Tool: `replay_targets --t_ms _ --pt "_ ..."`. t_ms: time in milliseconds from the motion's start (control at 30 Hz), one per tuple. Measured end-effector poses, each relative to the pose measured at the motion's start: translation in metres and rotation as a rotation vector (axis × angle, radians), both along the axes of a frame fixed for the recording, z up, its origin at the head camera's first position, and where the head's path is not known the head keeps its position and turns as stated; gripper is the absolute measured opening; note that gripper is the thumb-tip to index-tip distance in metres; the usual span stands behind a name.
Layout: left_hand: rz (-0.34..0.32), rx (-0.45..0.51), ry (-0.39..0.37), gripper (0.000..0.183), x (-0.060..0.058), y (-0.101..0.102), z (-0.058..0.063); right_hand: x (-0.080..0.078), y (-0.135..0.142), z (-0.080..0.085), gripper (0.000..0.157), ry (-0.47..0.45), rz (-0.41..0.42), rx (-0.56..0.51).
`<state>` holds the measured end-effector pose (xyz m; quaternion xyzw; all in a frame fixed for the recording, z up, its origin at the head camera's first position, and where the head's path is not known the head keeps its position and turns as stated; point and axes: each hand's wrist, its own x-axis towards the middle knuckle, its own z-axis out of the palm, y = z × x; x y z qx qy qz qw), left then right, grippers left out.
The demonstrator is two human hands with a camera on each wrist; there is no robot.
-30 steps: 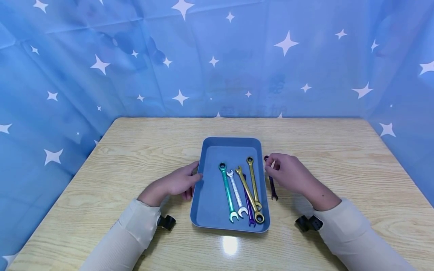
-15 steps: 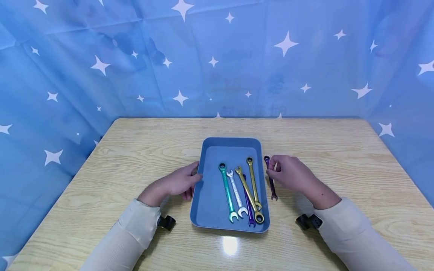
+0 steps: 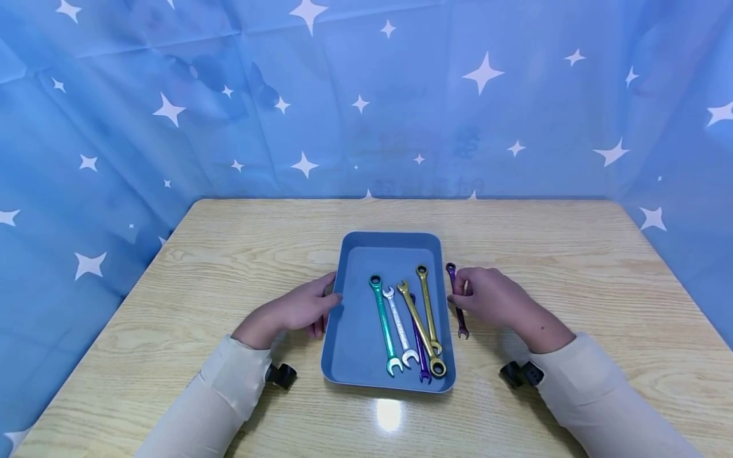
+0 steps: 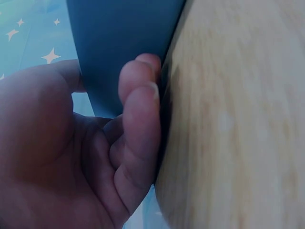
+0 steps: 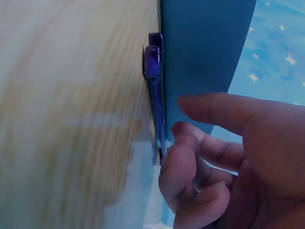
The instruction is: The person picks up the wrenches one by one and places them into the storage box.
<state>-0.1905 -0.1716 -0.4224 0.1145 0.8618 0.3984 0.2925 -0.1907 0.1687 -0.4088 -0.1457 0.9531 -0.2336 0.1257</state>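
My left hand (image 3: 303, 307) grips the left rim of a blue tray (image 3: 355, 350), thumb over the edge and fingers against the outer wall (image 4: 114, 33). Inside the tray lie a green wrench (image 3: 384, 324), a silver wrench (image 3: 399, 324), two gold wrenches and a purple wrench. One gold wrench (image 3: 420, 322) crosses the purple one. Another purple wrench (image 3: 460, 318) lies on the table just outside the tray's right wall. Over this wrench hovers my right hand (image 3: 489, 296), fingers loosely curled. In the right wrist view, its thumb (image 5: 205, 107) and fingers stand apart with nothing pinched between them.
A light wood table (image 3: 258, 235) carries everything. Behind it hangs a blue curtain with white stars (image 3: 366, 95). Each wrist wears a small black camera, such as the right one (image 3: 521, 375).
My right hand has slid slightly toward me along the loose purple wrench, uncovering its ring end. That wrench looks nearly unmoved. The left hand, tray and wrenches inside stay put.
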Motion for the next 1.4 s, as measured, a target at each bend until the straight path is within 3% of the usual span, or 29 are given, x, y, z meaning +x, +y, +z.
replay_targets --t_ms 333,633,900,1400 --pt "0.002 0.000 0.006 0.057 0.000 0.001 0.002 0.003 0.004 0.004 0.022 0.006 0.035 0.046" --pt "0.007 -0.011 -0.007 0.058 0.001 0.001 0.003 0.002 0.010 0.006 0.024 -0.044 0.033 0.095" --pt "0.006 -0.002 -0.008 0.057 0.001 0.001 0.003 0.002 0.012 0.004 0.033 -0.075 0.036 0.105" --pt "0.008 -0.001 -0.011 0.059 0.000 0.002 0.002 0.003 0.011 0.005 0.032 -0.112 0.040 0.105"
